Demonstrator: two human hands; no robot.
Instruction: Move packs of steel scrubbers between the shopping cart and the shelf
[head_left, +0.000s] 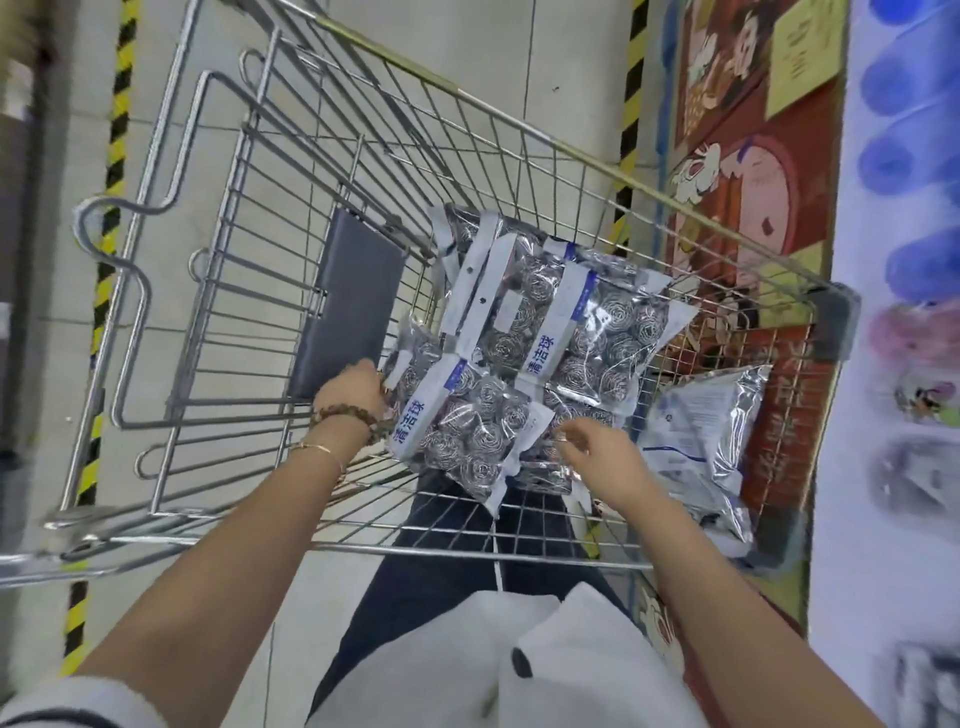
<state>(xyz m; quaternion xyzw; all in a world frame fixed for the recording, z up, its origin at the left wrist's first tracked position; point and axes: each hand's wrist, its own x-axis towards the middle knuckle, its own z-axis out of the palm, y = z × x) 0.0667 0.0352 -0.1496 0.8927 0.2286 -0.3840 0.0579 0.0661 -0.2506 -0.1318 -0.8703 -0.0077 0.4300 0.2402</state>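
Left hand (353, 389) down in the shopping cart (156, 291), fingers curled on the left edge of a scrubber pack (408, 358); right hand (597, 452) bent over the nearest pack (462, 431), can't tell if it grips; more packs (597, 332) heaped in the basket behind them.

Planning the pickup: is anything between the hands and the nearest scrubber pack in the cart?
Nothing visible: left hand and right hand are at the edges of the nearest scrubber pack, which lies on top, uncovered.
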